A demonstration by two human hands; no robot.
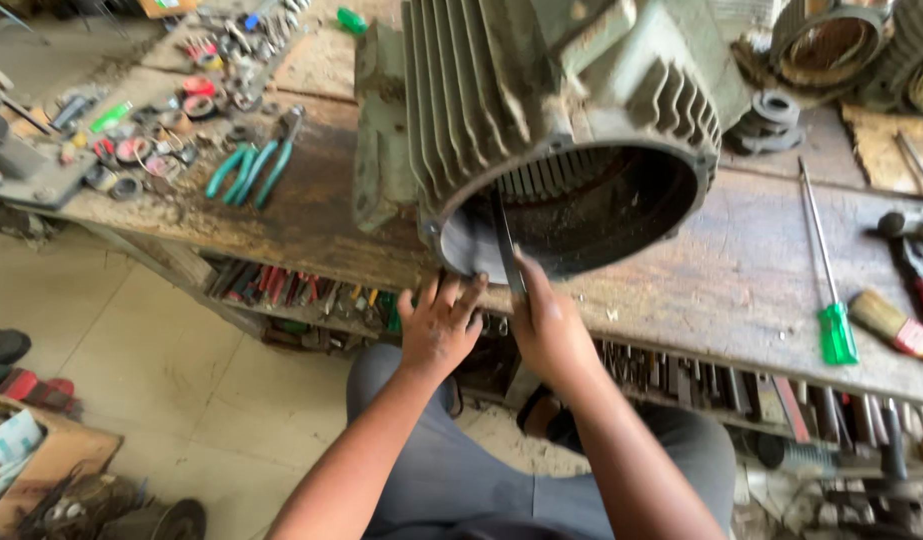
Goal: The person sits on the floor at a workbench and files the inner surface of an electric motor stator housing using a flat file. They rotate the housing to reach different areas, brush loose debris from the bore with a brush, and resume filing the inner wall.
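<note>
A large grey-green finned motor housing [541, 100] lies on its side on the wooden workbench [741, 270], its open round end facing me. My right hand [549, 325] is shut on a thin dark flat blade [505, 245] that reaches up into the lower left of the opening. My left hand [438, 322] rests with fingers spread on a grey sheet [466, 250] at the housing's lower rim, just left of the blade.
Green-handled pliers [249, 170] and several small parts lie on the bench at left. A green-handled screwdriver [829, 290], a paintbrush [893, 325] and red-handled pliers [921, 285] lie at right. Tools fill the shelf [301, 290] under the bench. More motor stators [831, 45] stand behind.
</note>
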